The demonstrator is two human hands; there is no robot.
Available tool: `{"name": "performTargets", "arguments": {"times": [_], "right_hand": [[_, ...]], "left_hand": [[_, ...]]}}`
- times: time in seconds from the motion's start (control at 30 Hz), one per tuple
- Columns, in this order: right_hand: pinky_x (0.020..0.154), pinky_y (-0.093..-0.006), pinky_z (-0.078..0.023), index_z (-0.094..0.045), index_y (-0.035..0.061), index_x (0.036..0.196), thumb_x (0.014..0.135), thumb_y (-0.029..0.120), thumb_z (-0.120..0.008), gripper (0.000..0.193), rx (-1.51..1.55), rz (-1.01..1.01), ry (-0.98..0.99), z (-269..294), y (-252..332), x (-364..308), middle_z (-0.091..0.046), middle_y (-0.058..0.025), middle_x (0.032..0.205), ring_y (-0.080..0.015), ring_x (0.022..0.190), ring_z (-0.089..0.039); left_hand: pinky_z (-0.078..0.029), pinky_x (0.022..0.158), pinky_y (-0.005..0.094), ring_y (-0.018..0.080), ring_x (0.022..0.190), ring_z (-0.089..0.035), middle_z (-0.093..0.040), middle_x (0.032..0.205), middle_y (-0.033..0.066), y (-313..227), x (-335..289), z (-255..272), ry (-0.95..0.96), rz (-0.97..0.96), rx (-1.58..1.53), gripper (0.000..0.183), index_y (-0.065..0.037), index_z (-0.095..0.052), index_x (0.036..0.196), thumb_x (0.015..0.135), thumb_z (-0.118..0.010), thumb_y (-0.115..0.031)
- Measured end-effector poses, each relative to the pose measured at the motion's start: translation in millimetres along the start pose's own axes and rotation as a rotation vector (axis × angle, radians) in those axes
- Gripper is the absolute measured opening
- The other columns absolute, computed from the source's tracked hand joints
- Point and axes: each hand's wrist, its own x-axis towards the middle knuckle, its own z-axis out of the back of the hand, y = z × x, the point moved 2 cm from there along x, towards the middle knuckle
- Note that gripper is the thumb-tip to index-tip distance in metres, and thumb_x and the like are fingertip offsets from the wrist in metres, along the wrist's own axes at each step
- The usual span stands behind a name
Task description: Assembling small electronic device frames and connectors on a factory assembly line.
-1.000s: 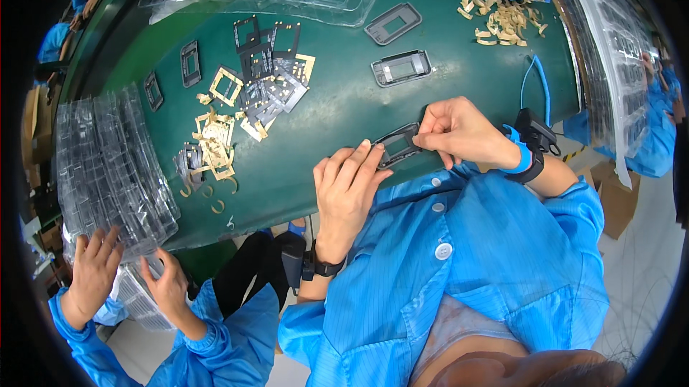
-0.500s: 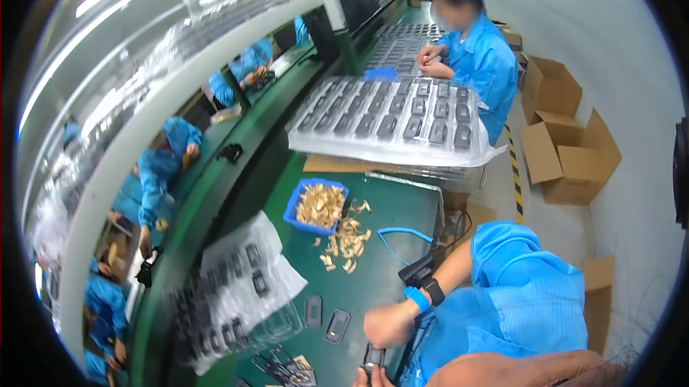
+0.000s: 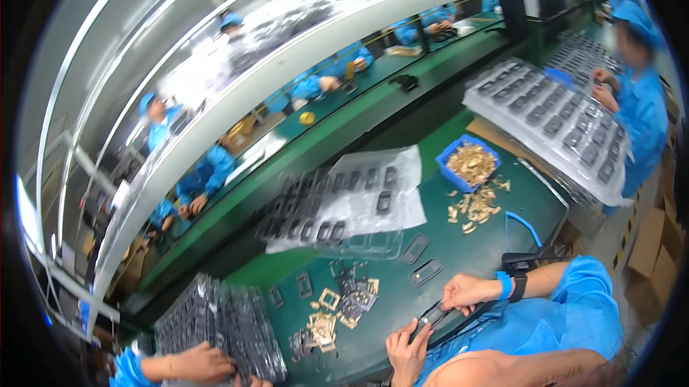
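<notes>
In front of my body, my left hand (image 3: 407, 350) is closed on a small black rectangular casing (image 3: 433, 314), its fingertips at the near end. My right hand (image 3: 466, 292), with a blue band and a black strap at the wrist, is closed at the casing's far end. Any smaller part between its fingers is hidden. Just beyond lie two black frames, a nearer one (image 3: 426, 272) and a farther one (image 3: 415, 249). Left of my hands are loose cream-coloured pieces (image 3: 321, 331) and a heap of thin dark parts (image 3: 353, 294).
A blue bin (image 3: 448, 172) holds small tan pieces, with more spilled beside it. A clear tray under a white sheet (image 3: 402, 218) carries black casings. Stacked trays (image 3: 545, 111) stand at right, near a co-worker (image 3: 635, 100). Another person's hand (image 3: 204, 363) touches wrapped trays (image 3: 215, 315) at lower left.
The view has swung left, so the bench things appear farther right and another person's hands show at lower left. Both my hands are now fully visible, together on the black casing.
</notes>
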Motion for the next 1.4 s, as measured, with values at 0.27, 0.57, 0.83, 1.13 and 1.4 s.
{"name": "performTargets", "arguments": {"times": [0.27,0.57,0.83,1.13,1.4], "right_hand": [[0.037,-0.0242,-0.043,-0.064,-0.0026,0.086,0.087,0.017,-0.073,0.022,0.036,-0.026,-0.016,8,8,-12,-0.064,-0.0056,0.06,-0.0121,0.046,-0.062],[0.038,-0.0242,-0.044,-0.065,-0.001,0.088,0.088,0.018,-0.072,0.021,0.078,-0.081,-0.075,9,2,-14,-0.064,-0.0043,0.061,-0.0117,0.047,-0.062],[0.036,-0.0261,-0.046,-0.064,-0.0013,0.083,0.084,0.019,-0.071,0.021,0.081,-0.004,-0.035,-2,8,-1,-0.061,-0.004,0.059,-0.0133,0.046,-0.063],[0.032,-0.0269,-0.044,-0.06,-0.0025,0.072,0.076,0.014,-0.072,0.021,0.048,0.122,-0.062,-2,2,2,-0.06,-0.0069,0.058,-0.0152,0.041,-0.061],[0.031,-0.027,-0.046,-0.055,-0.0013,0.057,0.074,0.015,-0.074,0.03,0.056,0.216,-0.053,-1,2,8,-0.058,-0.007,0.055,-0.0163,0.04,-0.061]], "left_hand": [[-0.044,0.08,0.0356,0.0207,0.093,-0.062,-0.068,0.114,-0.0001,-15,15,1,0.014,0.061,-0.012,0.033,-0.024,-0.077,0.105,0.073,-0.085,-0.023],[-0.046,0.081,0.036,0.022,0.095,-0.063,-0.069,0.111,0.0003,-13,19,-3,0.038,0.051,-0.047,0.031,-0.025,-0.079,0.102,0.072,-0.086,-0.023],[-0.045,0.082,0.0387,0.0243,0.091,-0.062,-0.07,0.107,0.0007,-4,5,-4,-0.047,0.02,-0.03,0.026,-0.02,-0.079,0.099,0.074,-0.085,-0.026],[-0.051,0.079,0.0393,0.0223,0.11,-0.066,-0.067,0.129,0.0,18,17,16,0.337,-0.668,0.383,0.036,-0.018,-0.07,0.125,0.094,-0.053,-0.023],[-0.05,0.081,0.039,0.0232,0.112,-0.063,-0.064,0.131,0.004,63,-22,-44,0.162,-0.54,0.325,0.034,-0.018,-0.068,0.124,0.093,-0.06,-0.026]]}}
